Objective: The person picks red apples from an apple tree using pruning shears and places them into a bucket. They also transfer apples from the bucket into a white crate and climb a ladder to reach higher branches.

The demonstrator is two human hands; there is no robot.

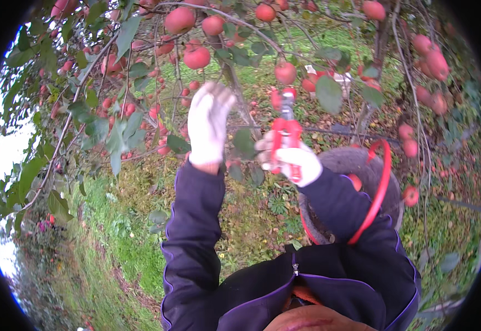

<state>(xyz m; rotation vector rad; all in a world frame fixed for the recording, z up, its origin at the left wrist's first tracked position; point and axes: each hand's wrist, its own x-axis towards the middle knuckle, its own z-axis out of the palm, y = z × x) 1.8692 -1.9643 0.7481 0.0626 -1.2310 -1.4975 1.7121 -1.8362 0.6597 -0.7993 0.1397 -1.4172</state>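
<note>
While the right hand [305, 164] grasps the shears [287, 132], tip upward, the left hand [210, 127] is raised to the left of that grip; whether it holds anything, I cannot tell. Above the grip hangs an apple [285, 73]; lower right sits a bucket [342, 160].
</note>
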